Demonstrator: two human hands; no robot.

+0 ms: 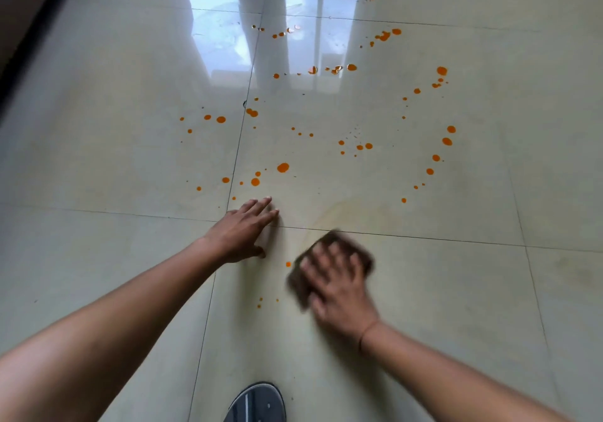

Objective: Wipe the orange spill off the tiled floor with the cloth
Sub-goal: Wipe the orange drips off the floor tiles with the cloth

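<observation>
- The tiled floor is pale and glossy, with dark grout lines and window reflections at the far side.
- The orange spill lies as many separate round drops scattered across the tiles, most of them beyond both hands.
- One drop sits just left of the cloth, between the two hands, and a few tiny specks lie nearer the person.
- The cloth, dark brown, lies flat on the floor under the right hand, just on the near side of a grout line.
- The right hand presses on top of the cloth with fingers spread and laid out, not clenched; both hand and cloth are blurred.
- A faint yellowish smear shows on the tile just beyond the cloth.
- The left hand is released, palm down on the bare floor with fingers straight, holding nothing.
- A dark shoe shows at the bottom edge.
</observation>
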